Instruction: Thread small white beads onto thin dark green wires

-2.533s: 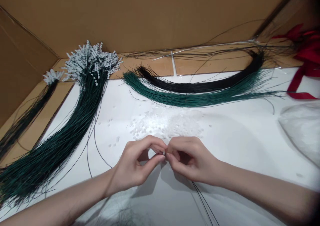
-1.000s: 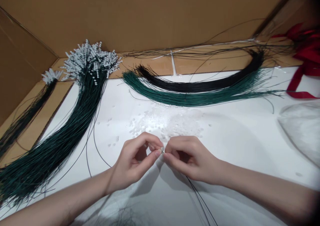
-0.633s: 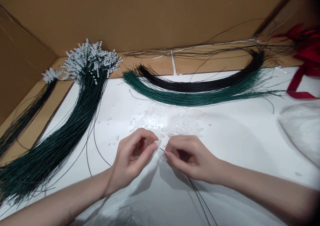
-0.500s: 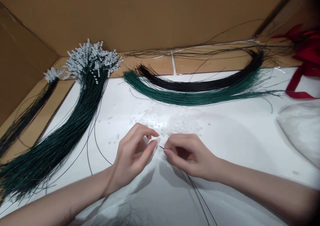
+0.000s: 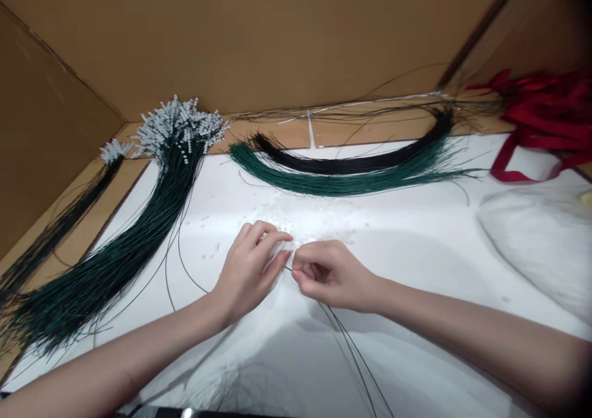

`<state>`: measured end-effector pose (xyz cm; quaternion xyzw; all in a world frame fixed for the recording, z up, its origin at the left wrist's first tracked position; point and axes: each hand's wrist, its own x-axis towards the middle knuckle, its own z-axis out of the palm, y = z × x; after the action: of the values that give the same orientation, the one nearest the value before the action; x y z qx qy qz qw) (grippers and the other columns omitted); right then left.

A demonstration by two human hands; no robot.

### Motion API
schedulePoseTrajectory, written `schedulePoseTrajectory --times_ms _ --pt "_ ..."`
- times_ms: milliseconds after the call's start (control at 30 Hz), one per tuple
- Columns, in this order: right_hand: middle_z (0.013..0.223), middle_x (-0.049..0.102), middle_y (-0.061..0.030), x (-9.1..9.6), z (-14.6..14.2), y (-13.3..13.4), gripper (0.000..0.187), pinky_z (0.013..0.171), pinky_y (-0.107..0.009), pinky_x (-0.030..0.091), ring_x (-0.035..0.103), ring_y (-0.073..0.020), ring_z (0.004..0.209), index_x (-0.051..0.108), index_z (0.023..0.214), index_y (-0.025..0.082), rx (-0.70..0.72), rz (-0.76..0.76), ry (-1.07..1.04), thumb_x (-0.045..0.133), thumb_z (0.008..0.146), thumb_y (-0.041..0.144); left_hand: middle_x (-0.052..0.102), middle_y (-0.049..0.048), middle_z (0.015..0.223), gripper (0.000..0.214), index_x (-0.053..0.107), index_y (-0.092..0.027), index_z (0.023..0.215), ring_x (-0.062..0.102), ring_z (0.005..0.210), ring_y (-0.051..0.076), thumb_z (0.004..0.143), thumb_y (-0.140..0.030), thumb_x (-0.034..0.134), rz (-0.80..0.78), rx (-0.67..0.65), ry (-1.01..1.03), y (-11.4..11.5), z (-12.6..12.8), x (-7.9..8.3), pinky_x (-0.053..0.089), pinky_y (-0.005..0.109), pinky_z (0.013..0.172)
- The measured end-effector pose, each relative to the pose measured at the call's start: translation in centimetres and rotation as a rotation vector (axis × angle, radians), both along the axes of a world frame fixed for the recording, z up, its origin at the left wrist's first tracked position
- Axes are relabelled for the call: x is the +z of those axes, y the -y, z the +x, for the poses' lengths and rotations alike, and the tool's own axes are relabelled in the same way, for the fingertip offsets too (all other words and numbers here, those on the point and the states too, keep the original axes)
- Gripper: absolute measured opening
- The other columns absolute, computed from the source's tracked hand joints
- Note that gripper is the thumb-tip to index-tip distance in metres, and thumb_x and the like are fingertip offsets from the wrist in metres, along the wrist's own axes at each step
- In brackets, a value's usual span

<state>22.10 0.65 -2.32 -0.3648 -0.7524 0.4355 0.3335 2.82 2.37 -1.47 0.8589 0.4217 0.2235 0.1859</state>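
Observation:
My right hand [image 5: 324, 274] pinches the tip of a thin dark wire [image 5: 351, 356] that trails back toward me over the white sheet [image 5: 416, 251]. My left hand [image 5: 252, 264] rests just left of it, fingers lowered onto the scatter of small clear beads [image 5: 314, 221]; whether a bead sits between the fingertips is hidden. The wire's tip points at the left fingertips, a small gap apart.
A thick bundle of green wires with white beaded ends [image 5: 176, 122] fans out at the left, a thinner bundle [image 5: 65, 221] beside it. Curved green [image 5: 342, 184] and black [image 5: 370, 159] bare wire bundles lie at the back. Red ribbon [image 5: 541, 110] and a clear bag [image 5: 541, 239] sit right. Cardboard walls [image 5: 277, 36] enclose the space.
My hands were pinched together at the wire's tip; the left hand has since pulled away and reached forward onto the beads. The view shifted, with the head turned a little to the right.

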Motion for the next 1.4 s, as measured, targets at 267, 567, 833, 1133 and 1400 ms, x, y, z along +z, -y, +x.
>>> schedulePoseTrajectory --times_ms 267,567,833,1133,1400 --pt "0.053 0.04 0.0073 -0.5 -0.2 -0.1 0.015 0.052 -0.018 0.033 0.038 -0.0053 0.048 0.049 0.062 0.017 0.003 0.036 0.023 0.053 0.075 0.011 0.057 0.0064 0.096 0.014 0.062 -0.021 0.097 0.048 0.088 0.022 0.093 -0.016 0.05 0.036 -0.02 -0.002 0.0 -0.2 -0.3 0.041 0.036 0.076" --pt "0.052 0.039 0.0075 -1.1 -0.5 -0.1 0.014 0.051 -0.017 0.033 0.037 -0.0061 0.048 0.05 0.062 0.017 -0.035 0.136 0.009 0.055 0.072 0.01 0.059 0.0054 0.089 0.015 0.059 -0.019 0.088 0.049 0.084 0.021 0.091 -0.01 0.047 0.054 -0.055 0.029 0.1 -0.1 -0.2 0.042 0.035 0.075" --pt "0.054 0.04 0.0071 -0.7 -0.3 -0.2 0.011 0.05 -0.017 0.031 0.037 -0.0059 0.048 0.052 0.063 0.017 -0.029 0.046 0.021 0.056 0.073 0.012 0.06 0.0051 0.081 0.015 0.056 -0.017 0.083 0.055 0.077 0.017 0.094 -0.016 0.046 -0.133 -0.068 0.281 0.5 -0.7 0.2 0.044 0.029 0.07" --pt "0.055 0.041 0.0063 -0.4 -0.3 -0.1 0.011 0.051 -0.018 0.031 0.037 -0.0063 0.051 0.053 0.064 0.016 -0.032 -0.055 0.059 0.055 0.074 0.011 0.061 0.003 0.083 0.011 0.058 -0.016 0.087 0.058 0.077 0.015 0.093 -0.023 0.052 -0.443 -0.018 0.505 0.3 -1.5 -0.1 0.045 0.025 0.071" --pt "0.054 0.039 0.0064 -0.1 -0.2 -0.1 0.013 0.049 -0.019 0.029 0.034 -0.0066 0.05 0.052 0.064 0.016 -0.048 -0.135 0.052 0.054 0.077 0.015 0.064 0.0037 0.083 0.008 0.061 -0.015 0.086 0.06 0.079 0.014 0.087 -0.022 0.062 -0.563 -0.066 0.668 0.1 -1.4 -0.3 0.047 0.026 0.074"
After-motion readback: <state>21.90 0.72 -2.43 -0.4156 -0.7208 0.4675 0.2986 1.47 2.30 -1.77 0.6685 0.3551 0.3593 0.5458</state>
